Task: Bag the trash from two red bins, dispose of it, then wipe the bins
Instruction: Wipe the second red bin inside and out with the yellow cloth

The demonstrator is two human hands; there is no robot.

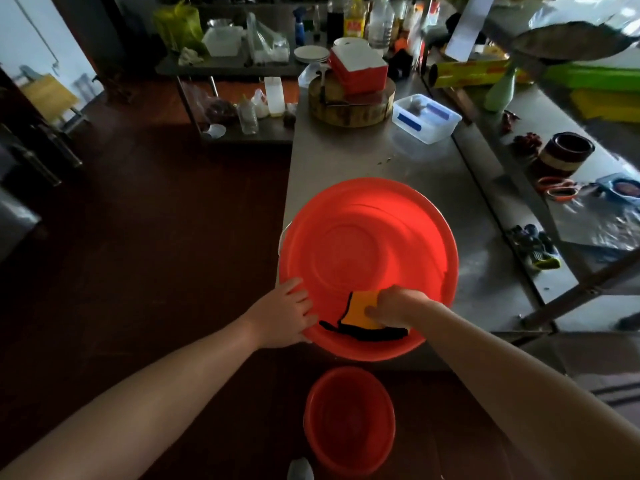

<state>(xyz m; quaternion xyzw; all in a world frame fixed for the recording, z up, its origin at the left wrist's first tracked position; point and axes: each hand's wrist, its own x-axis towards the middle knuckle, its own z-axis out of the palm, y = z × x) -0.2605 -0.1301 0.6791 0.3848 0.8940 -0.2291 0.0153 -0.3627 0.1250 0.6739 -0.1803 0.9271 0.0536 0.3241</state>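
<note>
R hand [394,306] grips orange cloth [360,315] in round plastic bin [363,237].

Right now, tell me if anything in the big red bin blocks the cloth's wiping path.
Nothing visible. The right hand holds the cloth inside the big red bin; the rest of its inside is bare.

Legible text: none that I can read with certainty. The yellow bottle [354,19] at the far end of the counter [381,161] carries a red label with pale letters, too blurred for me to spell out. The long yellow box [467,73] bears red print, likewise illegible.
</note>
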